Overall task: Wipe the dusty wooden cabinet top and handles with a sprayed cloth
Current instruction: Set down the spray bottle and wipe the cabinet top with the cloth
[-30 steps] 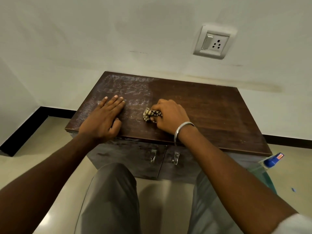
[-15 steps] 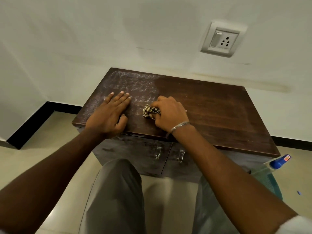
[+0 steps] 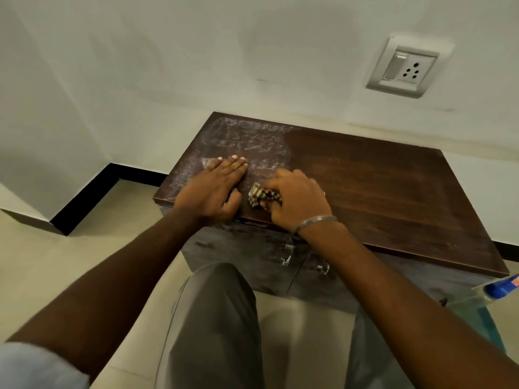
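Chalky dust is dulling the left end of the wooden cabinet top, the rest showing smooth dark grain.

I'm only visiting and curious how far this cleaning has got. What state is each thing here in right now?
Cabinet top: dusty on its left part, dark and clean-looking on the right.
Cloth: bunched up, on the top, gripped.
Left hand: flat, fingers straight, resting on the dusty part.
Right hand: curled round the cloth.
Handles: untouched.
Cabinet doors: shut, smudged.
Spray bottle: partly in view at the right edge, not held.
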